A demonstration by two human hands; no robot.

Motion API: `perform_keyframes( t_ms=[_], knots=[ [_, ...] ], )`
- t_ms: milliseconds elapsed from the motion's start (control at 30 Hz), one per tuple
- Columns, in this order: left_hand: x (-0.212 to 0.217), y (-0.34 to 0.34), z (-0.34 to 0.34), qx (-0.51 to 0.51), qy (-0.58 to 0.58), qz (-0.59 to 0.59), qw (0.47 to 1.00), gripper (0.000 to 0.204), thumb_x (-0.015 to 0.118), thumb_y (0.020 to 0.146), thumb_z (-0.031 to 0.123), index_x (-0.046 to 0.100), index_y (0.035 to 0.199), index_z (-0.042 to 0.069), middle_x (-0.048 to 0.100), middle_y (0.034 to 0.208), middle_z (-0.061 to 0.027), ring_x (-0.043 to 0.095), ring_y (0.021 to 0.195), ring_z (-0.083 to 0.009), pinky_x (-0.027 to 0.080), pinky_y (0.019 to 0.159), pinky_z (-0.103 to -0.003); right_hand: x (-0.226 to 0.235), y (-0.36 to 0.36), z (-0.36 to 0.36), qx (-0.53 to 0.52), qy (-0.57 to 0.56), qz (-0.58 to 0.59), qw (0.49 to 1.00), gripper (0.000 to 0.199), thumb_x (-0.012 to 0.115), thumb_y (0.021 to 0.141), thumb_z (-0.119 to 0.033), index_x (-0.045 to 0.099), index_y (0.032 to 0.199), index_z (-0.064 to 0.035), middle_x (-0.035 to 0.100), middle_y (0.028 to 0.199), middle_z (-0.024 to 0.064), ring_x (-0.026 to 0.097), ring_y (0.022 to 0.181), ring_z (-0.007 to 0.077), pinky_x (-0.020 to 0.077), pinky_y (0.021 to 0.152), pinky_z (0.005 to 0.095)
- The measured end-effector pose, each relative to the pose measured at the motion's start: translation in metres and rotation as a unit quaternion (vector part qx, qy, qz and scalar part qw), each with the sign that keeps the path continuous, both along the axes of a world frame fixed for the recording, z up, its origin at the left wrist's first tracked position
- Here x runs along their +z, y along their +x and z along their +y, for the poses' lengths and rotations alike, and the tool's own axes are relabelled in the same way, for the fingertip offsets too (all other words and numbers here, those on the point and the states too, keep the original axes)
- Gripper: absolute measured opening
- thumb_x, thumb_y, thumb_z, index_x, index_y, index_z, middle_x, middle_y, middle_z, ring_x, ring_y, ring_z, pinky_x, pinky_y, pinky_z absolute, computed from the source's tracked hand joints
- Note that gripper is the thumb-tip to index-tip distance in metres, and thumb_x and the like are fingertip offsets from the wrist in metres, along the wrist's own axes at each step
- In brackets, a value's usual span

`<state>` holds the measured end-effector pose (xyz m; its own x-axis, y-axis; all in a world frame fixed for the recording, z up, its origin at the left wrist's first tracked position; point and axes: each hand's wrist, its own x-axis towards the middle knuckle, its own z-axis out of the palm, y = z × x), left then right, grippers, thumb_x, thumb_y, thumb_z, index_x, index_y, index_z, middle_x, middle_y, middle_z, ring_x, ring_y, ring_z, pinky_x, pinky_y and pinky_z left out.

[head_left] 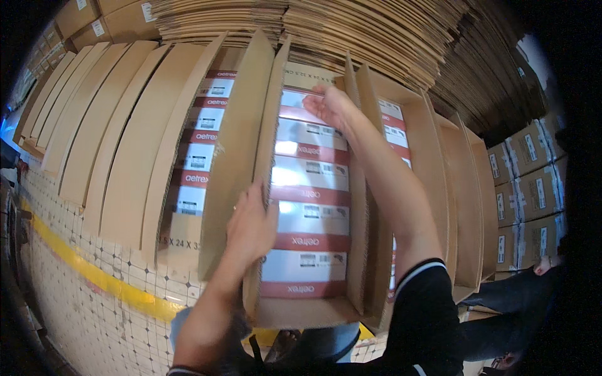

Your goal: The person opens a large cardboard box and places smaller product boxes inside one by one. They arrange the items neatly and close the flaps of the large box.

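Note:
In front of me stands an open brown carton (301,312) with a row of shoe boxes inside, white with red bands; the near ones, such as this shoe box (304,266), lie snugly one behind another. My left hand (253,219) is closed over the carton's left flap (271,138), its thumb on the inner side. My right hand (327,106) reaches to the carton's far end, over the farthest shoe box (293,100). Its fingers are loosely bent and apart, with nothing visible in them; whether they touch the box I cannot tell.
Another open carton (179,250) with shoe boxes adjoins on the left, and one more (392,94) on the right. Stacks of flattened cardboard (370,37) rise behind. Sealed cartons (527,188) and another person's leg (508,301) are at right. A yellow floor stripe (94,276) runs at left.

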<state>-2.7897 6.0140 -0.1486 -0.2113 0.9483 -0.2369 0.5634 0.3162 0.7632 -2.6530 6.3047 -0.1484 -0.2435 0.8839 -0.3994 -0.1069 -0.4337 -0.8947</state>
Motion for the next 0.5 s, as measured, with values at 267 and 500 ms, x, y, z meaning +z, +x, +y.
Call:
perform_keyframes(
  t_ms=[267,500],
  knots=[
    [0.003,-0.002,-0.002,0.003,0.014,-0.045,0.999,0.061,0.054,0.096,0.029,0.035,0.145,-0.003,0.049,0.129,-0.0267,0.047,0.122,-0.0431,0.037,0.105,-0.048,-0.051,-0.036,0.087,-0.284,-0.028,0.131,0.949,0.068,0.041,0.098,-0.057,0.042,0.140,-0.0038,0.041,0.142,0.0207,0.041,0.130,0.0364,0.0413,0.107,0.0521],
    [0.002,-0.004,0.001,-0.012,0.011,-0.037,0.999,0.062,0.054,0.096,0.029,0.034,0.145,-0.004,0.049,0.125,-0.0276,0.048,0.120,-0.0438,0.039,0.103,-0.049,0.012,-0.040,0.102,-0.370,-0.005,0.223,0.902,0.071,0.042,0.092,-0.063,0.044,0.141,-0.0116,0.042,0.144,0.0101,0.035,0.134,0.0337,0.0444,0.102,0.0492]
  ],
)
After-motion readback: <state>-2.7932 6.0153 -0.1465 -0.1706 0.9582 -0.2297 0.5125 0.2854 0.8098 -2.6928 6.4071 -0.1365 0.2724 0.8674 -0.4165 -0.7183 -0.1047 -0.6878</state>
